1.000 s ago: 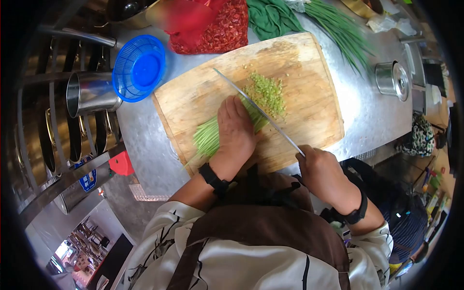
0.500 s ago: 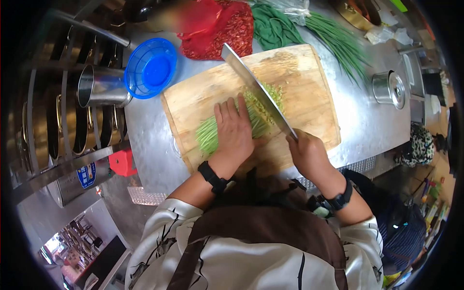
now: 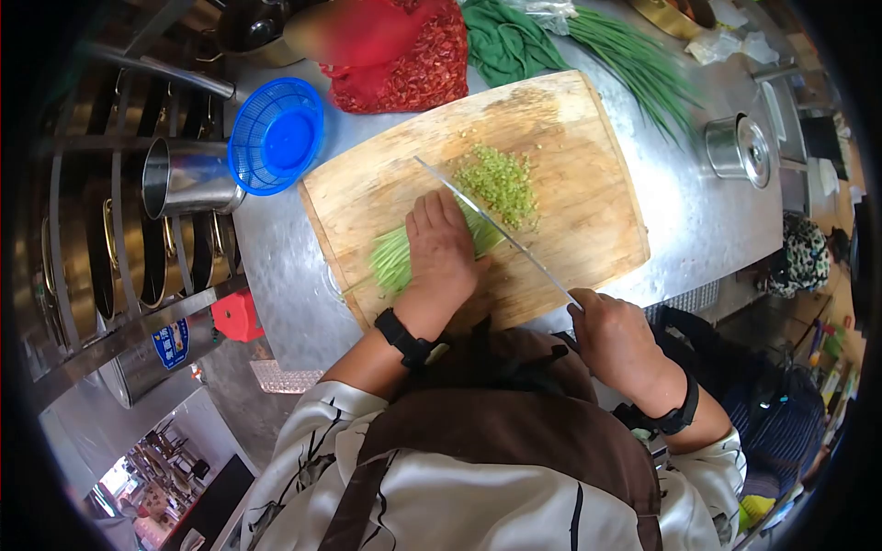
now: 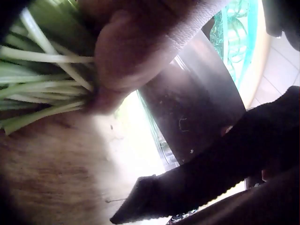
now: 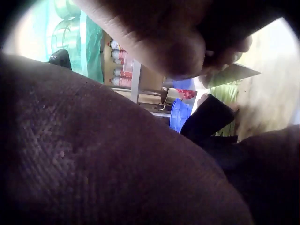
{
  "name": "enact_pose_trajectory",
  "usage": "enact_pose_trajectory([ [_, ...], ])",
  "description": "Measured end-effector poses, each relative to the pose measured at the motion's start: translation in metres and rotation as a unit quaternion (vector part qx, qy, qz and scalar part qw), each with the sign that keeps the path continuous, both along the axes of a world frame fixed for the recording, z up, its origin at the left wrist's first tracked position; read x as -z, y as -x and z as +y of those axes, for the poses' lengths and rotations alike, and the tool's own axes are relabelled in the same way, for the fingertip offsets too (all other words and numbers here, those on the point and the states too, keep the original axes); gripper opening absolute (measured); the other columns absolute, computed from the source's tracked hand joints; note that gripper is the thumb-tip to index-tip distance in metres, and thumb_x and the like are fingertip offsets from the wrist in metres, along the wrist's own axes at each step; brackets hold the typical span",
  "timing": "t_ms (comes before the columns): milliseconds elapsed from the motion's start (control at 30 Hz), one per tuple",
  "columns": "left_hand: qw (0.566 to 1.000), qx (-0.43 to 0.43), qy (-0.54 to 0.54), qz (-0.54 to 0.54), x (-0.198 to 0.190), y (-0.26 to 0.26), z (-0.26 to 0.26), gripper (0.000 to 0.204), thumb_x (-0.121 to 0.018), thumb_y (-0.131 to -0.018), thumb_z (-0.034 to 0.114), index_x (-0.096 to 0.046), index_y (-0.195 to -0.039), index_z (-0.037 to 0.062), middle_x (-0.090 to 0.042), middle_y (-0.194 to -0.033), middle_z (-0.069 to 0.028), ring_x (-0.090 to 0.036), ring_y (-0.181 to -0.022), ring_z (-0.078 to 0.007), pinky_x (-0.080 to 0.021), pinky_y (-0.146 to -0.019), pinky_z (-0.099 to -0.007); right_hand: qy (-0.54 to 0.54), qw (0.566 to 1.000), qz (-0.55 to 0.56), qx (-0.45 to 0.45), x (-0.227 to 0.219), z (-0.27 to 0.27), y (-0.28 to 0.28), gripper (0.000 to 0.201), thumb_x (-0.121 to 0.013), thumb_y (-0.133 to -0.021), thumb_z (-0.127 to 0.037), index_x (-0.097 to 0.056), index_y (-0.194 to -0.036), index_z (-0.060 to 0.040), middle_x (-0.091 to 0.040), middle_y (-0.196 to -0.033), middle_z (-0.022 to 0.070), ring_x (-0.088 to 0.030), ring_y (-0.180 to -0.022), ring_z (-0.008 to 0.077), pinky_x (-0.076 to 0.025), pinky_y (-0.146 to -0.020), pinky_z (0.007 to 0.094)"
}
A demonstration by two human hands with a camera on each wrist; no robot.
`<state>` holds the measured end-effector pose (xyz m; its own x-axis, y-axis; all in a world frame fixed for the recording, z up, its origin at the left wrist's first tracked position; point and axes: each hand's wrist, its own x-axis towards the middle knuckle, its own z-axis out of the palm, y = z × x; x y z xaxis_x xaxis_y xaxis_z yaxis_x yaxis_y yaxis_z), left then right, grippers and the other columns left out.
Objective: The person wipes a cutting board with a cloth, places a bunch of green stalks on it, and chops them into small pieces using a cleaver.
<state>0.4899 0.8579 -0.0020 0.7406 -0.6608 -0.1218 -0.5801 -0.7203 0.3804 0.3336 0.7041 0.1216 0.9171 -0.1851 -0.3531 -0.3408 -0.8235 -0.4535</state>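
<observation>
On the wooden cutting board (image 3: 588,174), my left hand (image 3: 439,246) lies over a bunch of thin green stalks (image 3: 390,260) and holds it down. The left wrist view shows my thumb (image 4: 126,61) against the stalk side. My right hand (image 3: 620,342) grips a cleaver (image 3: 501,230) by its handle; the handle is hidden in the fist. Its blade slants across the right end of the bunch, edge-on from above, close beside my left fingertips. Beyond the blade lies a pile of finely chopped green pieces (image 3: 503,186).
A blue plastic basket (image 3: 276,138) and a metal pot (image 3: 188,176) stand left of the board. Behind it are a red bag of dried chillies (image 3: 418,73), a green cloth (image 3: 505,46) and long green stalks (image 3: 634,69). A lidded steel canister (image 3: 738,150) stands at right.
Half a second ago the cleaver was tilted with its broad face showing over the chopped pieces; now it stands edge-on at the bunch. My left fingers, straighter then, are drawn back and more bent.
</observation>
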Motion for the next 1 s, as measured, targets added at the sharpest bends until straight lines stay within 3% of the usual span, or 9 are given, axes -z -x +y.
enact_pose_trajectory([
  [133, 1.0, -0.006, 0.015, 0.014, 0.002, -0.002, 0.0, 0.103, -0.085, -0.059, 0.03, -0.031, -0.135, -0.0144, -0.041, -0.13, -0.0256, -0.039, -0.124, -0.041, -0.03, -0.105, -0.0501, -0.004, 0.999, 0.031, -0.003, 0.006, 0.002, -0.011, 0.009, -0.056, -0.082, -0.001, -0.057, -0.09, 0.0022, -0.064, -0.072, 0.0225, -0.065, -0.066, 0.0399, -0.052, -0.06, 0.0467],
  [200, 0.999, -0.002, 0.045, -0.028, 0.005, -0.001, 0.001, 0.099, -0.084, -0.059, 0.027, -0.033, -0.133, -0.0142, -0.042, -0.127, -0.0251, -0.04, -0.121, -0.0404, -0.031, -0.104, -0.0496, -0.008, 0.999, 0.036, -0.001, 0.019, 0.003, -0.019, 0.007, -0.055, -0.082, -0.001, -0.057, -0.088, 0.0023, -0.063, -0.071, 0.0226, -0.065, -0.067, 0.0402, -0.052, -0.06, 0.0469],
  [367, 0.998, 0.008, 0.047, -0.037, 0.003, -0.001, 0.001, 0.096, -0.083, -0.062, 0.025, -0.033, -0.134, -0.0148, -0.041, -0.129, -0.0269, -0.039, -0.122, -0.0414, -0.032, -0.105, -0.0489, -0.023, 1.0, -0.014, 0.006, 0.069, 0.006, -0.068, 0.008, -0.055, -0.086, -0.006, -0.059, -0.083, 0.0011, -0.063, -0.07, 0.0234, -0.064, -0.067, 0.0412, -0.052, -0.062, 0.0474],
  [533, 0.998, -0.012, 0.053, -0.026, 0.004, 0.001, 0.001, 0.1, -0.084, -0.063, 0.026, -0.03, -0.137, -0.0152, -0.039, -0.132, -0.0292, -0.039, -0.124, -0.0434, -0.032, -0.106, -0.0487, -0.013, 0.996, -0.087, 0.011, 0.073, 0.001, -0.062, 0.013, -0.056, -0.091, -0.011, -0.059, -0.087, 0.0003, -0.063, -0.07, 0.0234, -0.063, -0.066, 0.0415, -0.052, -0.061, 0.0481],
  [767, 0.997, -0.017, 0.071, -0.024, 0.006, 0.003, 0.003, 0.098, -0.084, -0.062, 0.026, -0.032, -0.133, -0.0162, -0.039, -0.131, -0.0292, -0.038, -0.124, -0.0443, -0.032, -0.107, -0.0497, -0.003, 0.997, -0.074, 0.004, 0.008, 0.005, -0.011, 0.011, -0.058, -0.09, -0.009, -0.059, -0.094, 0.0012, -0.062, -0.071, 0.0227, -0.063, -0.065, 0.0406, -0.051, -0.058, 0.047],
  [1000, 0.997, -0.016, 0.067, -0.015, 0.009, 0.002, 0.003, 0.097, -0.085, -0.06, 0.025, -0.033, -0.133, -0.0149, -0.039, -0.131, -0.0281, -0.038, -0.124, -0.0436, -0.031, -0.106, -0.0514, 0.008, 1.0, -0.014, -0.005, 0.003, 0.006, -0.002, 0.009, -0.058, -0.088, -0.007, -0.057, -0.092, 0.0012, -0.063, -0.072, 0.022, -0.064, -0.064, 0.04, -0.052, -0.058, 0.047],
])
